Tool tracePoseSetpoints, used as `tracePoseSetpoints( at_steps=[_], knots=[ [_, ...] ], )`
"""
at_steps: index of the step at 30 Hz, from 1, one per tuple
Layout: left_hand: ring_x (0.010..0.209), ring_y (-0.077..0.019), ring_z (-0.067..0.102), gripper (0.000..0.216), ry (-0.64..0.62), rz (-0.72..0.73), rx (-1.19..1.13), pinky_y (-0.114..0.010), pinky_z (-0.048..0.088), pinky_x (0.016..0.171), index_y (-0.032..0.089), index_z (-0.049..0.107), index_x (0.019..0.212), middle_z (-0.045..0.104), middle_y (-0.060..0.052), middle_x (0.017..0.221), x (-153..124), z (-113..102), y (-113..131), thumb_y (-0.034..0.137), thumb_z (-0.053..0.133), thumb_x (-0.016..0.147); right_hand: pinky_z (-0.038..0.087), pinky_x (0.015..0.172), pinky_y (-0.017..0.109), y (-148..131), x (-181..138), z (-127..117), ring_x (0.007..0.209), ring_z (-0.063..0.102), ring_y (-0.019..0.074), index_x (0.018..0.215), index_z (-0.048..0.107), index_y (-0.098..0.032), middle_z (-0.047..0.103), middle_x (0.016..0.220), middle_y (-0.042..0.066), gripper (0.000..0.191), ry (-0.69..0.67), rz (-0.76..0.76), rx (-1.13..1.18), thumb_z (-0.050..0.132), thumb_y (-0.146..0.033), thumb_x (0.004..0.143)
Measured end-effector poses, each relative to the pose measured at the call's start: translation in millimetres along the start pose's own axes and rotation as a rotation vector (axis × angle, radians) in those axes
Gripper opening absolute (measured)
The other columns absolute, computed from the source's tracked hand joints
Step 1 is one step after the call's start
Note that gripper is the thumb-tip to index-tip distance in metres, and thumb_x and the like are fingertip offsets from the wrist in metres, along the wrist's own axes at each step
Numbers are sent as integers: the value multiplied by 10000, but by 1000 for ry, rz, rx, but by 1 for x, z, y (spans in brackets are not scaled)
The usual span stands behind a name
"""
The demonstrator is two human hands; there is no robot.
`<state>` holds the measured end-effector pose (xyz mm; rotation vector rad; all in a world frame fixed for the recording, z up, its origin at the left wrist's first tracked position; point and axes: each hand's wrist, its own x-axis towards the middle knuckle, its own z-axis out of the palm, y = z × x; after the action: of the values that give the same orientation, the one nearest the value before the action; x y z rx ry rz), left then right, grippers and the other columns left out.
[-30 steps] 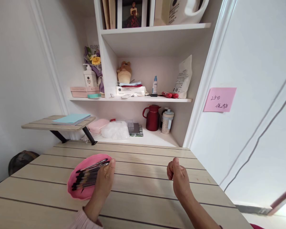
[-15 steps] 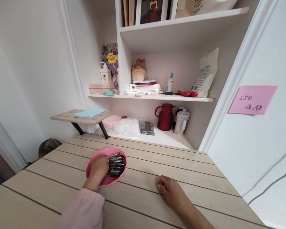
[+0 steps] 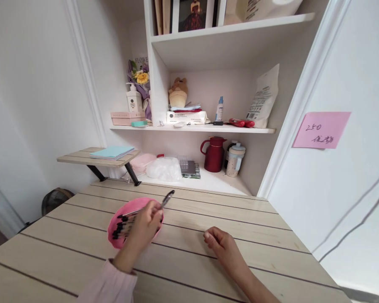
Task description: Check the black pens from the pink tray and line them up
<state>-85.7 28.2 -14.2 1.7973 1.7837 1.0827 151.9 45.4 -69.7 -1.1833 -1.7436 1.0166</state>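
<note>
A pink bowl [image 3: 115,222] holding several dark pens [image 3: 121,223] sits on the wooden table [image 3: 189,252]. My left hand [image 3: 143,225] is raised over the bowl's right side, fingers closed on one pen [image 3: 167,198] whose tip points up and to the right. My right hand [image 3: 221,244] rests on the table to the right of the bowl, fingers curled loosely, with nothing visible in it.
Beyond the table stand white shelves [image 3: 192,129] with a red jug [image 3: 213,153], a cup [image 3: 235,159], a plastic bag [image 3: 164,168] and boxes. A small raised stand [image 3: 97,158] carries a blue notebook. A pink note [image 3: 320,129] is stuck to the right wall.
My left hand has come up out of the bowl with one pen in it. My right hand has stayed on the table. The view shifted slightly.
</note>
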Motion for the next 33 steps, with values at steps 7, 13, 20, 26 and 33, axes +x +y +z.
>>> tracePoseSetpoints(
  at_steps=[7, 13, 20, 26, 33],
  knots=[
    [301, -7, 204, 264, -509, -295, -1024, -170, 120, 317, 196, 472, 906, 443, 83, 539, -58, 116, 47, 412, 517, 760, 334, 360, 199, -32, -16, 23, 441, 484, 94, 741, 500, -183, 612, 712, 34, 421, 179, 231, 742, 440, -600, 756],
    [287, 1, 228, 421, -673, -351, -1103, -174, 106, 301, 157, 516, 994, 494, 53, 527, -71, 124, 42, 469, 564, 715, 238, 293, 159, -23, 6, -7, 349, 370, 56, 591, 393, -196, 449, 488, -49, 420, 427, 277, 851, 496, -581, 722],
    [281, -9, 230, 498, -595, -399, -1182, -176, 122, 288, 181, 451, 1136, 501, 63, 552, -75, 125, 37, 412, 583, 715, 296, 396, 201, -15, 16, -50, 393, 358, 56, 587, 383, -198, 394, 486, -70, 382, 401, 243, 865, 551, -519, 706],
    [321, -8, 281, 323, -436, -327, -1145, -162, 162, 311, 198, 473, 1084, 509, 48, 618, -67, 122, 30, 363, 481, 807, 161, 357, 193, -17, 6, -13, 332, 246, 29, 739, 507, -183, 420, 477, -87, 335, 64, 306, 685, 556, -510, 688],
    [313, -11, 275, 378, -389, -334, -1016, -160, 157, 301, 186, 473, 1053, 495, 58, 589, -65, 123, 30, 432, 514, 770, 135, 356, 208, -8, 8, -1, 337, 219, 30, 559, 436, -185, 351, 371, -95, 412, 129, 286, 509, 673, -523, 567]
  ],
)
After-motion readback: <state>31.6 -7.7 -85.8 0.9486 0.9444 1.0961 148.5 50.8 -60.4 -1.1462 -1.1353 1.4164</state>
